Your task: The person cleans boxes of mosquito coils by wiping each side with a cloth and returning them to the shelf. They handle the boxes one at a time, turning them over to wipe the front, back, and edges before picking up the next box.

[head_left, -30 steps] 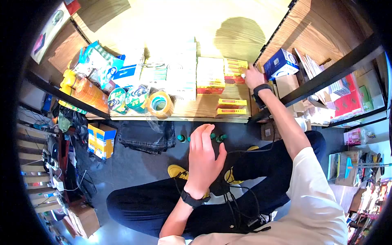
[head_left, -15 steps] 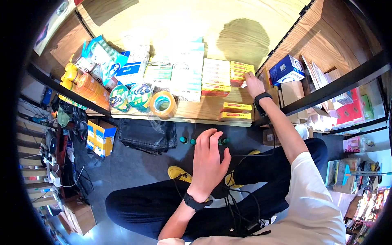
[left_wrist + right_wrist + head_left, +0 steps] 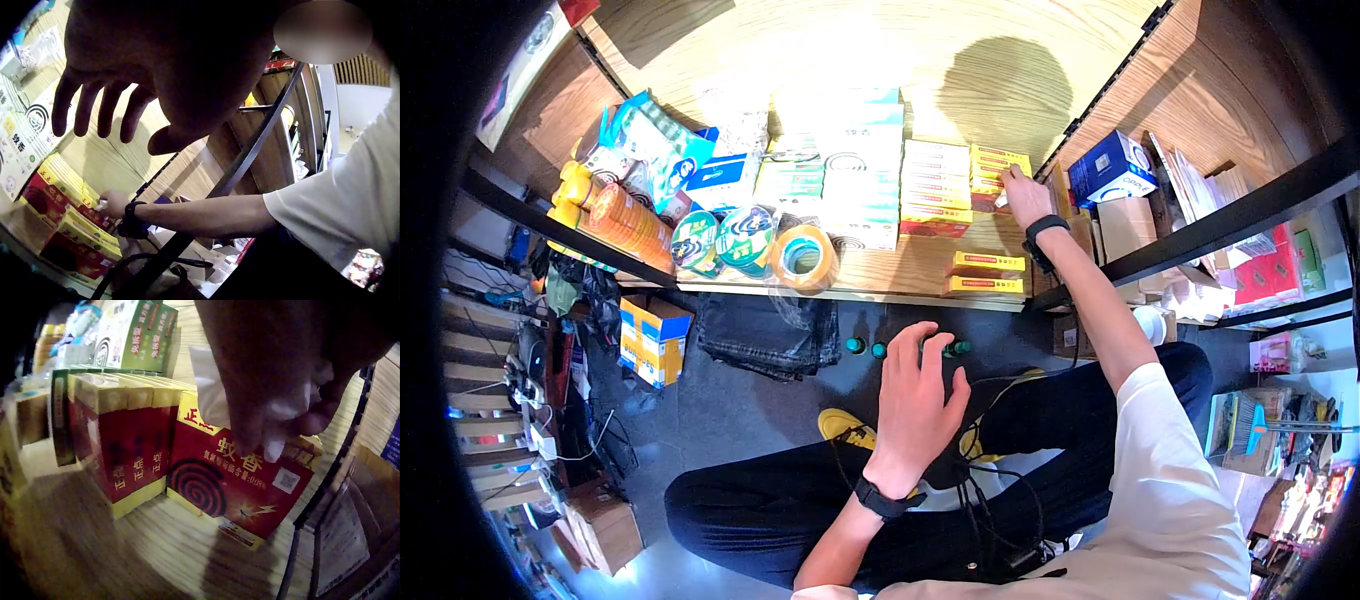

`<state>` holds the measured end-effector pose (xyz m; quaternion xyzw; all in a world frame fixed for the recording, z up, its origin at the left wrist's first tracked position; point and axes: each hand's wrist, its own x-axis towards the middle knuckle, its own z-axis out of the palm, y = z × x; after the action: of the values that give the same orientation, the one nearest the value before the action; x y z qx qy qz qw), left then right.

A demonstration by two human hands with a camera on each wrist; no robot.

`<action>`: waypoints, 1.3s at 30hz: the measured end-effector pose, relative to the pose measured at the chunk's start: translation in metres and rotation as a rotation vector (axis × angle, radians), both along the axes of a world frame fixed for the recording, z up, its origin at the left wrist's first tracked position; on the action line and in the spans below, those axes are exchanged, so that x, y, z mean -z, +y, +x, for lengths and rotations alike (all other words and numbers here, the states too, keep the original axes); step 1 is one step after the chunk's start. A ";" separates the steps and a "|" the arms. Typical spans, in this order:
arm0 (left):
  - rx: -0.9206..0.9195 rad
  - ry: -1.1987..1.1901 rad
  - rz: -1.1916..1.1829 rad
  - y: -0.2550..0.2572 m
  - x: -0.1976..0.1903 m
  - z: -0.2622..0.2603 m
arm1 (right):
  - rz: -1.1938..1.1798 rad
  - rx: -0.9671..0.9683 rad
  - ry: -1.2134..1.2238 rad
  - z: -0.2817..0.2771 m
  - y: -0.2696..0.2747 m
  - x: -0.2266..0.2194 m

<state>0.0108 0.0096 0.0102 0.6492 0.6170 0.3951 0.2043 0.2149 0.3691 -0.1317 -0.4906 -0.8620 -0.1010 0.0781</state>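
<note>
My right hand reaches onto the wooden shelf at a row of yellow-and-red mosquito coil boxes. Its curled fingers hold a crumpled white tissue, which sticks out beside them in the right wrist view. The fingertips are right at the top edge of the front mosquito coil box, whose red face shows a black coil. Left of it stands another row of such boxes; two more boxes lie near the shelf's front edge. My left hand hangs empty over the floor, fingers spread and loosely bent.
On the shelf stand white-and-green boxes, a roll of tape, round green packs and orange containers. A black metal post runs beside my right arm, with a blue box beyond. Green-capped bottles stand below.
The right hand stays at the row of boxes with the tissue, its fingers shifting slightly along the top. The left hand remains raised over the floor, and the head view has shifted a little.
</note>
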 end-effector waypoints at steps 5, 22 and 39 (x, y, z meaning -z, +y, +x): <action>-0.009 -0.001 0.003 0.000 -0.001 -0.002 | 0.048 -0.001 -0.049 0.000 0.006 -0.004; -0.144 -0.103 0.122 0.000 -0.014 -0.011 | 0.202 -0.025 -0.186 -0.019 -0.059 -0.168; 0.004 -0.504 0.210 -0.023 -0.027 0.001 | -0.501 -0.440 0.738 -0.002 -0.243 -0.268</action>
<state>0.0122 -0.0136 0.0370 0.5491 0.5012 0.6056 0.2836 0.2132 0.1260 0.1366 -0.3038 -0.8577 0.3085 0.2772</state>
